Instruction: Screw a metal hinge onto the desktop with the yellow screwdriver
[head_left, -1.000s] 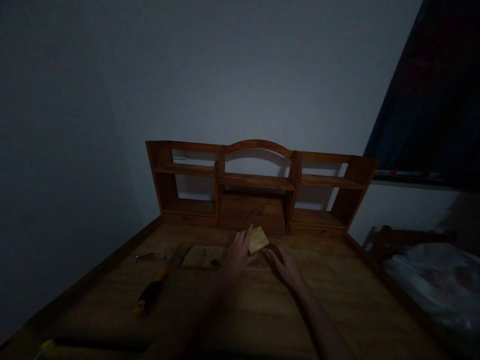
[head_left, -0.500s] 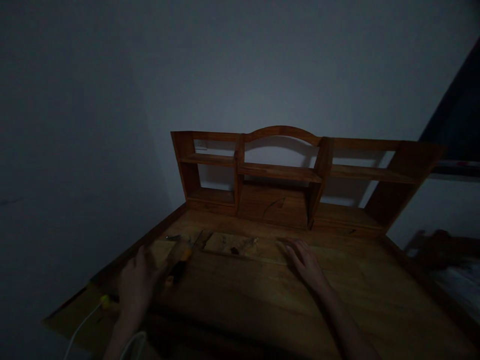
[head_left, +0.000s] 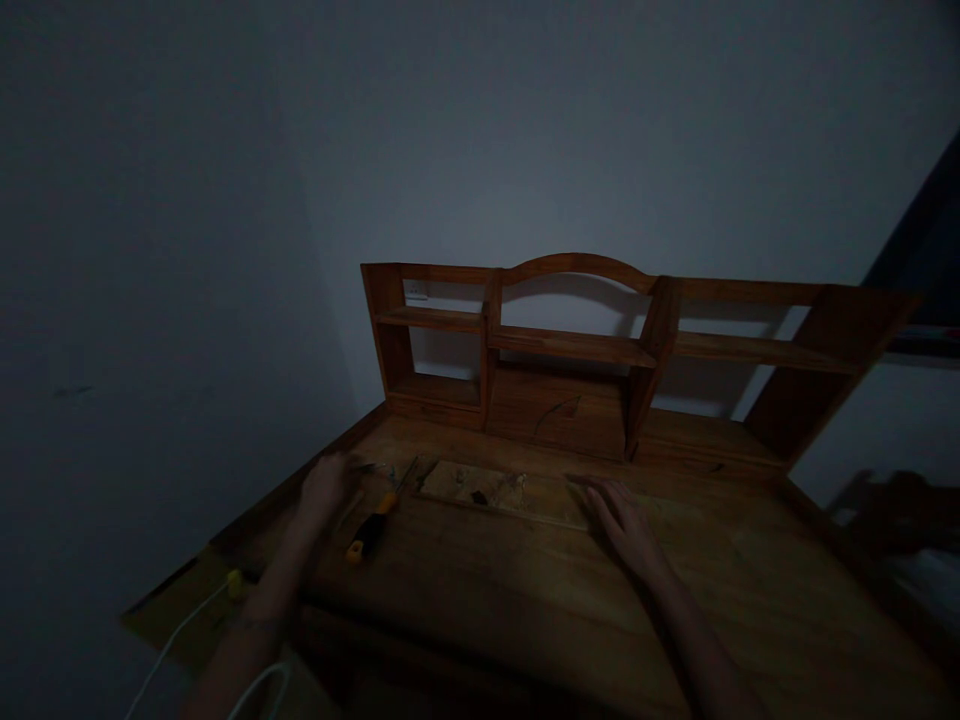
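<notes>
My left hand [head_left: 328, 490] reaches over the left part of the desk. Its fingers are at the near end of a small metal item [head_left: 377, 468]; blur and darkness hide whether they grip it. Just right of that hand lies a screwdriver [head_left: 371, 527] with a black and orange handle, its shaft pointing away from me. A thin wooden board [head_left: 551, 502] with a dark hole and rough, damaged patches lies flat across the middle. At its right end my right hand [head_left: 621, 522] rests with fingers stretched out and thumb apart.
A wooden shelf unit [head_left: 570, 345] stands along the back of the desk [head_left: 525, 580], against the wall. At the front left, a white cord [head_left: 176, 630] runs to a yellow piece [head_left: 235, 582]. Raised wooden edges border the desk's sides.
My left hand has moved forward, away from me, to the small metal item, uncovering the screwdriver handle. My right hand stays at the board's right end. The view has shifted slightly left.
</notes>
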